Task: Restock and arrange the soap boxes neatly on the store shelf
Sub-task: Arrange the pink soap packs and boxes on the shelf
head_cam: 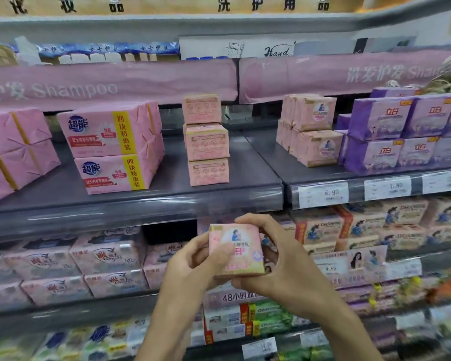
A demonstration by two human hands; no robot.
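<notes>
Both hands hold one pink soap box point(241, 246) in front of the lower shelves. My left hand point(193, 261) grips its left side with the thumb across the front. My right hand point(279, 259) wraps its top, right side and bottom edge. On the grey shelf point(219, 194) above stands a stack of three matching pink boxes point(207, 142), backs facing out. To the right, more of the same pink boxes point(313, 131) sit stacked two high, fronts facing out.
Large pink multi-pack soaps point(115, 147) sit left of the stack, more at the far left point(13, 149). Purple soap packs point(406, 131) fill the right end. Price tags point(323, 195) line the shelf edge. Lower shelves hold several other soap packs point(102, 261).
</notes>
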